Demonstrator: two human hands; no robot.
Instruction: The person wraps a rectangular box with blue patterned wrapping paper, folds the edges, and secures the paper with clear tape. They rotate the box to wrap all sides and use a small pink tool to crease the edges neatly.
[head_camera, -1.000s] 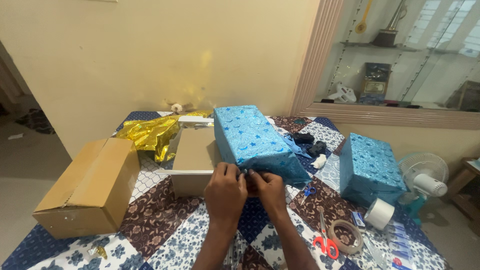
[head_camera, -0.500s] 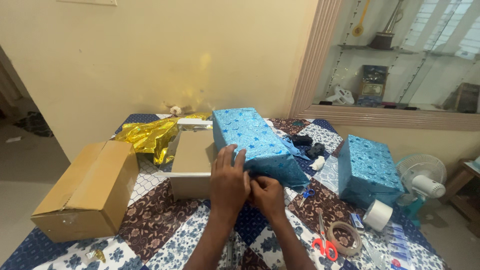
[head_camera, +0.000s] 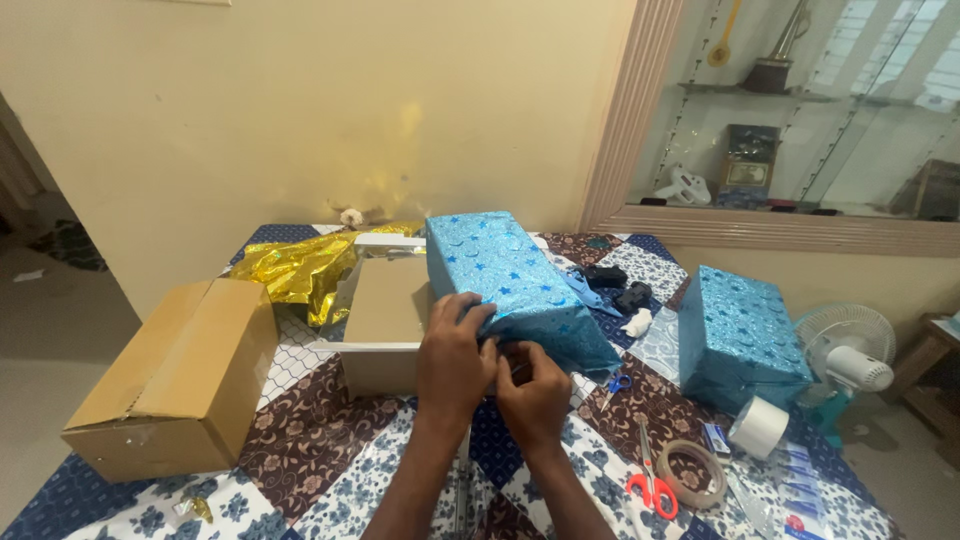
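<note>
A long box wrapped in shiny blue paper (head_camera: 505, 275) lies in the middle of the table, its near end toward me. My left hand (head_camera: 455, 360) rests on that near end, fingers bent over the top edge and pressing the paper down. My right hand (head_camera: 535, 390) is just beside it at the box's lower near end, fingers pinched together on the paper fold. What the right fingers hold is hidden behind the hands.
A plain cardboard box (head_camera: 175, 370) sits at the left, an open box (head_camera: 385, 320) and crumpled gold foil (head_camera: 295, 268) behind it. A second blue-wrapped box (head_camera: 740, 335), white tape roll (head_camera: 758, 427), brown tape ring (head_camera: 690, 472), red scissors (head_camera: 650, 485) and a fan (head_camera: 850, 360) are at the right.
My left hand slid up onto the top edge of the wrapped box and now curls over it. My right hand dropped slightly toward me at the box's near end.
</note>
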